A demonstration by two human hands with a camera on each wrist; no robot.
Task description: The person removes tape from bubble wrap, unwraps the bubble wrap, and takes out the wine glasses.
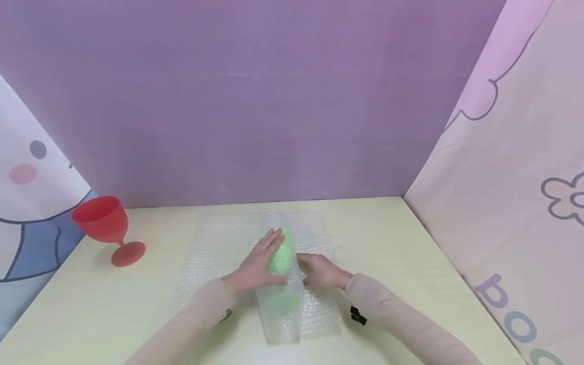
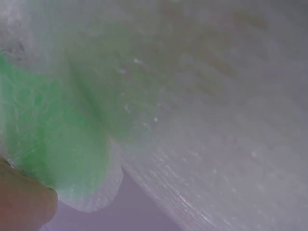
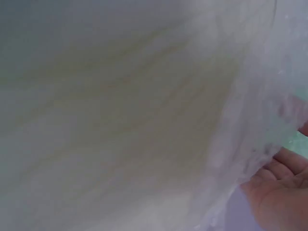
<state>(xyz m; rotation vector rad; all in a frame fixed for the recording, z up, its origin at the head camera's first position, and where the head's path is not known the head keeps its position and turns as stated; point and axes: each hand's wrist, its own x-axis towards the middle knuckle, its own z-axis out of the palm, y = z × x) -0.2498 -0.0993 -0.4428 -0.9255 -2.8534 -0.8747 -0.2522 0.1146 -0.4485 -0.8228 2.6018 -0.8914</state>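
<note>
A green goblet-like thing [image 1: 282, 257] lies lengthwise inside a sheet of bubble wrap [image 1: 319, 312], part of which is folded over it. Its round foot shows through the plastic at the near end. My left hand [image 1: 255, 266] is spread over the roll, straight fingers pressing along its left side and thumb across it. On the roll's right side, my right hand [image 1: 324, 271] holds the wrap with curled fingers. The left wrist view shows the green bowl [image 2: 57, 130] under the plastic beside a fingertip [image 2: 26, 202]. Wrap fills most of the right wrist view, with curled fingers [image 3: 281, 166] at its edge.
A red goblet [image 1: 105, 223] stands tilted-looking at the table's left side, its foot on the pale table top [image 1: 378, 243]. A purple backdrop [image 1: 274, 101] rises behind the table, and printed panels flank both sides.
</note>
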